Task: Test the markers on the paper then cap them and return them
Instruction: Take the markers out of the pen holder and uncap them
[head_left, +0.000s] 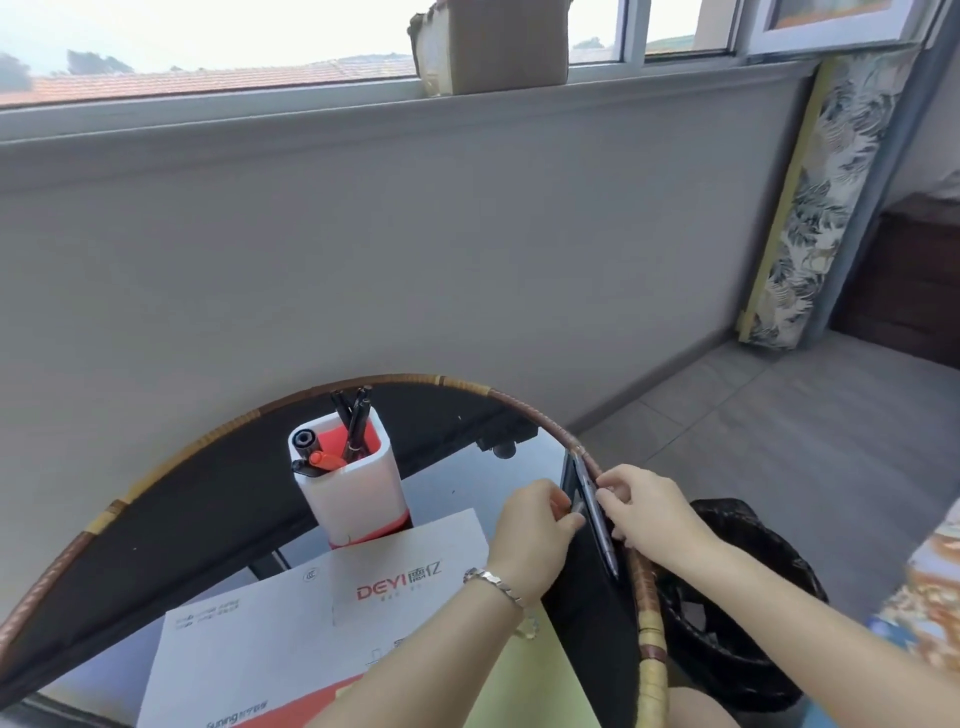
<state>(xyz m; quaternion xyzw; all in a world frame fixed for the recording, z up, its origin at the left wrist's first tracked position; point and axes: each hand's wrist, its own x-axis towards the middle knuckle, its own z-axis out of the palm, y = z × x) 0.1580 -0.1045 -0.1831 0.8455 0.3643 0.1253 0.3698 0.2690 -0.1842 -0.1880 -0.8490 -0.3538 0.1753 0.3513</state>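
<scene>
Grey marker (597, 514) lies along the right rim of the table (182, 509), pinched in the right grip (644, 514); the left grip (537, 519) pinches a grey cap (576, 506) beside it. 1 white holder (358, 488) stands behind the paper (260, 639).

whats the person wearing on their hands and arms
No sleeves or gloves are in view. The left hand has a silver metal link bracelet at its wrist. The right hand shows no ring, watch or bracelet.

A grey marker (597, 514) is held along the bench (182, 519)'s right rim; other markers (353, 431) are stood in a white holder (358, 493) behind the paper (270, 634).
</scene>
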